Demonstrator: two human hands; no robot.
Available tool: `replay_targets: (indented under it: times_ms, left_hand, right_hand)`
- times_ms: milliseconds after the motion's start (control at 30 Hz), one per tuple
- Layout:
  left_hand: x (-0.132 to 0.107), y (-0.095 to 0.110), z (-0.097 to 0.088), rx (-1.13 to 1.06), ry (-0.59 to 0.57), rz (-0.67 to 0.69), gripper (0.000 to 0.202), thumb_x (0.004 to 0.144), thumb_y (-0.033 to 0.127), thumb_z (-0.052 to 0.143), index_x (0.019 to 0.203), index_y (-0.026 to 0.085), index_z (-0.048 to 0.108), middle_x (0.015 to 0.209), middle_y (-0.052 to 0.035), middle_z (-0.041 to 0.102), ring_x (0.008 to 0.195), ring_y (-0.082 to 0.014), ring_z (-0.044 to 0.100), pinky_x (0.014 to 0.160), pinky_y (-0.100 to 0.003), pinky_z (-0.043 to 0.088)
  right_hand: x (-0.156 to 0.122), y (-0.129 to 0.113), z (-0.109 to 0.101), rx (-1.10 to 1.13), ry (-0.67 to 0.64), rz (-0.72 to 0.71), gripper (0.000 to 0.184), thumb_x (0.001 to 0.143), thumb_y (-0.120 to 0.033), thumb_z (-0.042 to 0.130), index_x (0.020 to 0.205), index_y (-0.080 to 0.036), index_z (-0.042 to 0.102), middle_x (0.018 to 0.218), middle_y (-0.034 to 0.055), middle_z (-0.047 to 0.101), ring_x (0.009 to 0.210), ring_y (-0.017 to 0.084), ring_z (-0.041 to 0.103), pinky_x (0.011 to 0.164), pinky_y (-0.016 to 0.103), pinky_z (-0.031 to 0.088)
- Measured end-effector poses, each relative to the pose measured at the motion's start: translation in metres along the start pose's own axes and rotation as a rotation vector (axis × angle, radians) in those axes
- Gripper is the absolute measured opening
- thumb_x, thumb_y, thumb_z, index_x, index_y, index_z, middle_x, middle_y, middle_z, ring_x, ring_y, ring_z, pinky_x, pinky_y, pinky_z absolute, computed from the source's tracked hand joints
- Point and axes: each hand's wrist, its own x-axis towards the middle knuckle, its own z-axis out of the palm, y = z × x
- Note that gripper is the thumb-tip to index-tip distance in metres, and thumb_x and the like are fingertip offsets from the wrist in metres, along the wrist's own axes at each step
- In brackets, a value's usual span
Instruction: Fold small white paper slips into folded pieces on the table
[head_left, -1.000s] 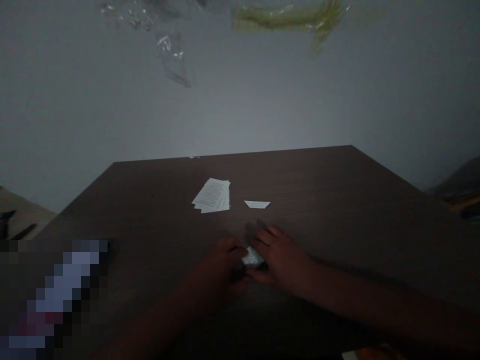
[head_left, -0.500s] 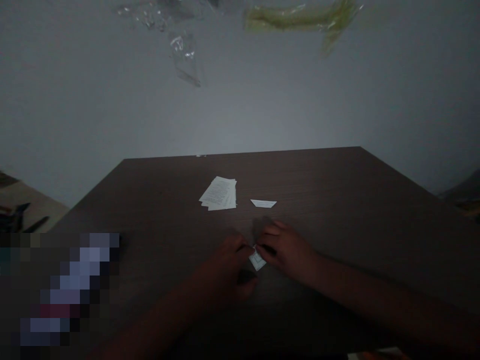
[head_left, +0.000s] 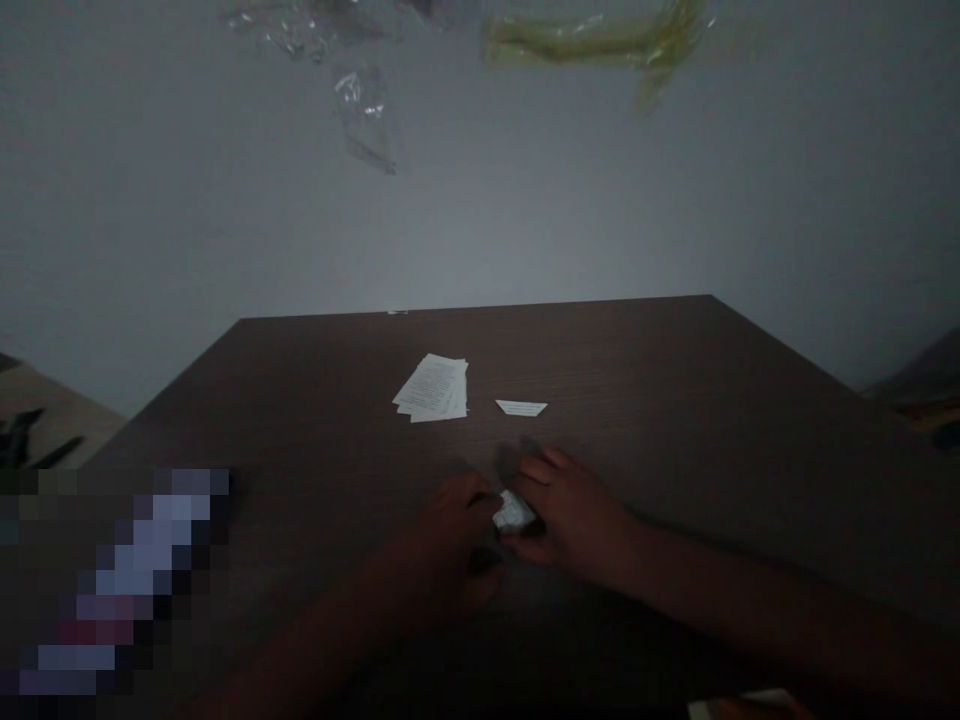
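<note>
A small folded paper (head_left: 513,512) with print on it lies between my two hands, low over the table. My left hand (head_left: 450,530) has its fingertips at the paper's left edge, its thumb lower and apart. My right hand (head_left: 574,510) curls around the paper from the right, thumb on the near side and fingers on the far side. Just beyond my hands rests a flat, boat-shaped folded paper (head_left: 521,408). A loose stack of printed paper sheets (head_left: 433,388) lies to its left. Dim light and my fingers hide part of the held paper.
The dark wooden table (head_left: 322,370) meets a pale wall (head_left: 487,220) at its far edge. Clear plastic (head_left: 367,115) and a yellow wrapper (head_left: 585,42) hang on the wall. A blurred-out long object (head_left: 154,545) is at the left.
The folded paper has turned and its sides now look raised. My right thumb has moved toward the near side of the paper. The view has shifted slightly.
</note>
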Motion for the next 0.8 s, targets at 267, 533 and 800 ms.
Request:
replay_targets:
  times_ms: [267, 533, 800]
  left_hand:
    - [0.009, -0.003, 0.005, 0.058, 0.05, -0.003, 0.023, 0.101, 0.012, 0.074, 0.121, 0.021, 0.081, 0.132, -0.0099, 0.079, 0.123, -0.03, 0.078, 0.111, -0.042, 0.066]
    - [0.019, -0.017, 0.018, 0.034, 0.077, -0.023, 0.022, 0.104, 0.008, 0.073, 0.119, 0.024, 0.078, 0.129, -0.0056, 0.077, 0.119, -0.026, 0.077, 0.108, -0.04, 0.064]
    - [0.019, -0.022, 0.025, 0.027, 0.089, -0.028, 0.024, 0.103, 0.008, 0.072, 0.122, 0.022, 0.076, 0.133, -0.0072, 0.076, 0.123, -0.0269, 0.077, 0.113, -0.04, 0.062]
  right_hand:
    - [0.002, 0.012, -0.002, 0.174, 0.081, -0.034, 0.018, 0.11, -0.039, 0.087, 0.111, -0.021, 0.086, 0.112, 0.0105, 0.079, 0.111, 0.031, 0.073, 0.1, 0.048, 0.059]
    - [0.01, 0.016, 0.015, 0.136, 0.13, 0.018, 0.009, 0.105, -0.025, 0.088, 0.099, -0.02, 0.083, 0.105, 0.0088, 0.077, 0.105, 0.029, 0.072, 0.093, 0.042, 0.056]
    - [0.013, 0.025, 0.019, 0.182, 0.189, 0.023, 0.006, 0.1, -0.02, 0.089, 0.098, -0.022, 0.084, 0.101, 0.0054, 0.077, 0.099, 0.025, 0.071, 0.089, 0.038, 0.053]
